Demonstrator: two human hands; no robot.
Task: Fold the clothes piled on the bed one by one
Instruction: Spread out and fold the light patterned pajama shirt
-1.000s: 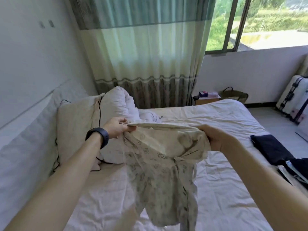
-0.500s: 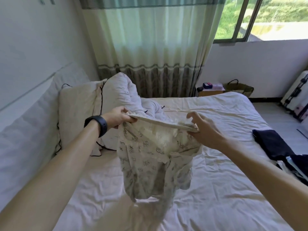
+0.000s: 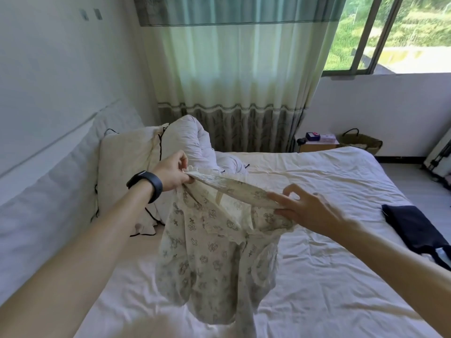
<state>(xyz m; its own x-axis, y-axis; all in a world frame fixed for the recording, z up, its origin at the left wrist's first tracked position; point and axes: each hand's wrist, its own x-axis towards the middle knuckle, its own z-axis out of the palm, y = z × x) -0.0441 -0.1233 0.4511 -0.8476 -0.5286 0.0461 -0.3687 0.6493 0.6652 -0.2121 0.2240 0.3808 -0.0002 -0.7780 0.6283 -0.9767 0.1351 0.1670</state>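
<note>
A cream garment (image 3: 214,252) with a small grey print hangs in the air over the white bed (image 3: 329,276). My left hand (image 3: 174,174), with a black band on the wrist, pinches the left end of its frilled top edge. My right hand (image 3: 307,211) is at the right end of that edge, its fingers spread and lying on the cloth, with the thumb raised off it. The cloth's lower part dangles in folds just above the sheet. A dark folded garment (image 3: 415,228) lies at the bed's right edge.
Pillows (image 3: 127,172) and a bunched white duvet (image 3: 192,145) lie at the head of the bed on the left. Behind the bed are a curtain (image 3: 231,81), a small bedside table (image 3: 317,142) and a woven basket (image 3: 361,142). A suitcase (image 3: 439,157) stands at far right.
My right hand has slid left along the top edge and loosened from a full grip to spread fingers. The garment has swung left and bunched narrower. The view tilted down slightly.
</note>
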